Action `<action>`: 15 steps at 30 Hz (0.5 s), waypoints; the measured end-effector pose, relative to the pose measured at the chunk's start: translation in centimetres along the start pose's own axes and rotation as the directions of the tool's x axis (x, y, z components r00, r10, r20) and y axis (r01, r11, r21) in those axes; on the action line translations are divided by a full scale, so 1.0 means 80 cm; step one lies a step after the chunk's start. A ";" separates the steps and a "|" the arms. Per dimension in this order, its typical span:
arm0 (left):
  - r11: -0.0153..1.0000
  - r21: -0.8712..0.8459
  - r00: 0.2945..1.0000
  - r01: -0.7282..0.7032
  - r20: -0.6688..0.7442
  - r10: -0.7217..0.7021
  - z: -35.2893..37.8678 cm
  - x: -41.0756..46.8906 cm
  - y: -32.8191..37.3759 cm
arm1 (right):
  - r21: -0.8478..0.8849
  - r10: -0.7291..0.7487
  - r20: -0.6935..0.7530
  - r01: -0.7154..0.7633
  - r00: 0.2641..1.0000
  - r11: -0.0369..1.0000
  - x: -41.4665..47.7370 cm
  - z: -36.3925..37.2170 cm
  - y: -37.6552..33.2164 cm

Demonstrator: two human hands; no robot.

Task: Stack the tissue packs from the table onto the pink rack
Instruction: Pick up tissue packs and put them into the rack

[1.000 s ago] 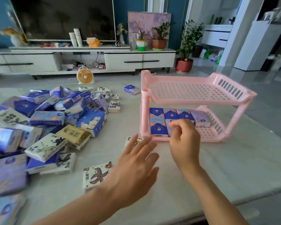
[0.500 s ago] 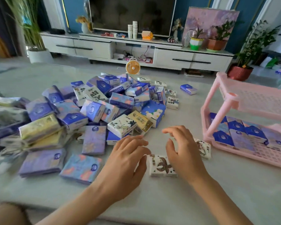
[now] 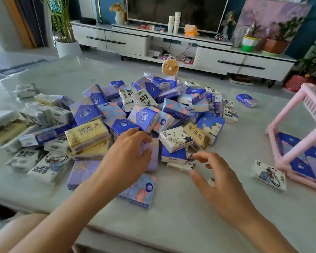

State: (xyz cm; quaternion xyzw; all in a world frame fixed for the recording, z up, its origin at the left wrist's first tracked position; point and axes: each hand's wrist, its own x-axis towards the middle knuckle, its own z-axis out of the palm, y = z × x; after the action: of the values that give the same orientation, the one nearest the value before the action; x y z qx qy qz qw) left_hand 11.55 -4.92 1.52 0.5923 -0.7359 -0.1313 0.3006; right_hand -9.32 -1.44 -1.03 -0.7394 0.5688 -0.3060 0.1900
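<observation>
- One pale grey table [image 3: 190,225] fills most of the view and carries the task's things.
- Dozens of tissue packs lie in a loose heap [image 3: 139,114] across its middle and left side, blue, lilac, white and yellow, tilted every way and overlapping.
- The pink rack [image 3: 308,94] stands at the right edge, cut off by the frame; its lower tier holds a flat row of blue packs [image 3: 299,167], side by side and touching.
- The left hand [image 3: 124,157] reaches to the heap's near edge, its fingers curled over the far edge of a lilac pack [image 3: 153,156] that lies flat on the table, clamped on it.
- The right hand [image 3: 221,187] hovers just right of it, thumb and forefinger apart on either side of the end of a white pack [image 3: 181,164] tucked under the heap's near edge; whether they touch it is hard to tell.
- A blue floral pack [image 3: 140,190] lies flat by itself, partly under the left wrist.
- A white printed pack [image 3: 268,176] lies just beside the rack's near corner.
- A single blue pack [image 3: 247,100] sits apart, between the heap's far side and the rack.
- A small orange fan [image 3: 170,67] stands beyond the heap, in front of the white cabinet [image 3: 226,59].
</observation>
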 end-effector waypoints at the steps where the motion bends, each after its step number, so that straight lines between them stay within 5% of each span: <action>1: 0.999 0.017 0.999 0.037 0.006 -0.037 0.001 -0.001 -0.001 | -0.006 0.017 0.001 -0.017 1.000 1.000 0.002 0.004 -0.004; 5: 0.983 0.119 0.989 0.137 0.046 -0.143 0.009 -0.007 0.009 | 0.010 0.136 -0.032 -0.135 0.990 0.991 0.017 0.021 -0.017; 15: 0.967 0.191 0.983 0.170 0.034 -0.180 0.032 -0.015 0.016 | -0.288 0.074 -0.260 -0.150 0.963 0.946 0.040 0.060 -0.044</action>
State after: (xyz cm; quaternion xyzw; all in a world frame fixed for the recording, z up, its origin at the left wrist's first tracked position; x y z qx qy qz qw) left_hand 9.14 -3.84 -0.13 0.6771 -0.6972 -0.1025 0.2120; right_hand -3.04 -3.83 -1.65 -0.6824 0.6697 -0.2923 0.0187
